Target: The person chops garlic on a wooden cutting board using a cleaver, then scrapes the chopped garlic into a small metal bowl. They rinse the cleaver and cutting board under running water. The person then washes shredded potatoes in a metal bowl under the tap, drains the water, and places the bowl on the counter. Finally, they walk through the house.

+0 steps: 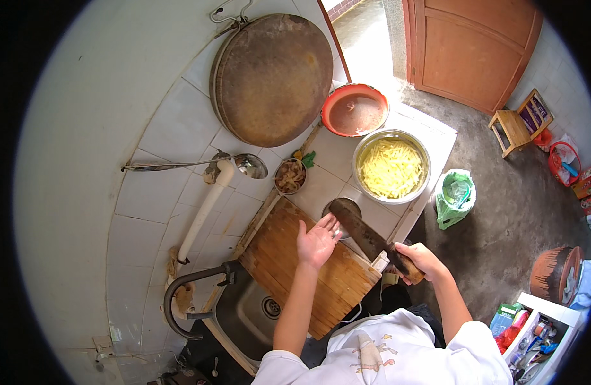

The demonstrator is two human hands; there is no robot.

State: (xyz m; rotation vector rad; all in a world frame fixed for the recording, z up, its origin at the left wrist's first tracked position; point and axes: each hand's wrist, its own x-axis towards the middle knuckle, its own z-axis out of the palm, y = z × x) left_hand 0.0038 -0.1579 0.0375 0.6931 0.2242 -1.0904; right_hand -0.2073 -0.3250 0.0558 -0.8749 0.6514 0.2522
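Observation:
My right hand (423, 262) is closed around the wooden handle of a dark-bladed cleaver (360, 232). The blade points up and to the left, its tip in front of a small metal bowl (349, 207). Palm up, my left hand (318, 244) is spread beside the blade with nothing in it; I cannot tell whether its fingertips touch the metal. Below both hands lies a wooden cutting board (300, 269), partly over the sink. Further back on the tiled counter, a metal basin (357, 185) holds pale yellow strips in liquid.
A red-rimmed basin (331, 122) of brownish liquid stands at the counter's far end, near a small bowl of food pieces (290, 176). A faucet (167, 308) arches over the sink (237, 313). On the floor are a green-bagged bin (447, 216) and a wooden chair (513, 127).

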